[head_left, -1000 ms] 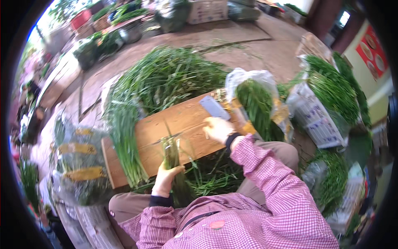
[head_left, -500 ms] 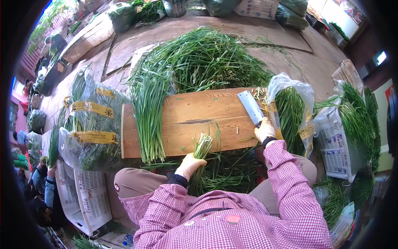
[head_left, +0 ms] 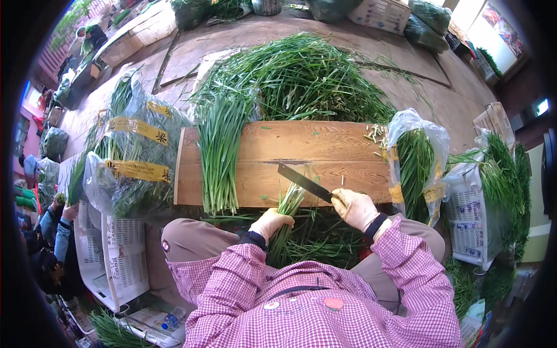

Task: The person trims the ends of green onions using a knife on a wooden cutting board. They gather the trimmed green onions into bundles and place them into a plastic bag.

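Note:
My left hand (head_left: pixel 271 223), in a pale glove, is wrapped round a small bunch of garlic chives (head_left: pixel 290 199). The pale stem ends point up at the board's near edge, while the leaves hang down over my lap. A cleaver (head_left: pixel 306 182) is gripped in my right hand (head_left: pixel 355 207), also gloved; its dark blade points left, with the tip just above the bunch's stem ends. Under the blade is a wooden board (head_left: pixel 331 139). A larger, straightened bundle of chives (head_left: pixel 219 151) lies across the board's left part, stem ends toward me.
Beyond the board rises a heap of loose chives (head_left: pixel 296 75). Trimmed stem stubs (head_left: pixel 376 136) lie at the board's far right corner. Bagged chives flank it in a taped plastic bag (head_left: pixel 145 136) and another bag (head_left: pixel 436 139). White crates (head_left: pixel 129 255) stand either side; a co-worker's hand (head_left: pixel 71 212) is far left.
My right hand has brought the cleaver left from the board's right end, turning the blade to point left over the bunch. My left hand keeps its hold. The whole view has shifted slightly.

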Tool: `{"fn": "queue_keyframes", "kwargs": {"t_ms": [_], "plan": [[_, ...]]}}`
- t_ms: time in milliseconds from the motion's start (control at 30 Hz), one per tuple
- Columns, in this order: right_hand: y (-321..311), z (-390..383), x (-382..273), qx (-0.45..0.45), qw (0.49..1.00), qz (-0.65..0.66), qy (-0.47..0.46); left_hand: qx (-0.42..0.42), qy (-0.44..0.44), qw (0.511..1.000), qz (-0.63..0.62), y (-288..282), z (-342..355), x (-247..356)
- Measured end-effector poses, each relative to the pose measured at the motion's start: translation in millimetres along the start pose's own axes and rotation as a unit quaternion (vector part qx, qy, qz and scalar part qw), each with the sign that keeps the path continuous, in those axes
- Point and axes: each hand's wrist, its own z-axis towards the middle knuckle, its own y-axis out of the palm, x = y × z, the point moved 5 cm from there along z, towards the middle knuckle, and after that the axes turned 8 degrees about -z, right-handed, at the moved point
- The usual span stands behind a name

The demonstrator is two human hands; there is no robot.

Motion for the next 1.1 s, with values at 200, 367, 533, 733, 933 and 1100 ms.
{"fn": "queue_keyframes", "kwargs": {"t_ms": [200, 367, 533, 733, 933, 1100], "plan": [[15, -14, -16, -0.009, 0.993, -0.115, -0.032, -0.003, -0.013, 1.0, -0.001, -1, 3, -4], [23, -16, -14, -0.097, 0.985, -0.144, 0.0, -0.003, -0.014, 1.0, 0.0, -2, 1, -3], [28, -15, -19, -0.163, 0.974, -0.156, 0.019, -0.002, -0.006, 1.0, 0.013, -1, 6, -2], [82, 34, -42, -0.126, 0.987, -0.085, 0.043, 0.022, -0.019, 0.999, 0.042, 2, 15, -8], [86, 38, -11, -0.035, 0.997, -0.073, -0.015, 0.025, 0.035, 0.995, 0.088, -1, 13, -6], [44, 33, 82, 0.007, 0.957, -0.208, 0.204, 0.0, 0.0, 0.999, 0.044, 1, 10, -7]]}}
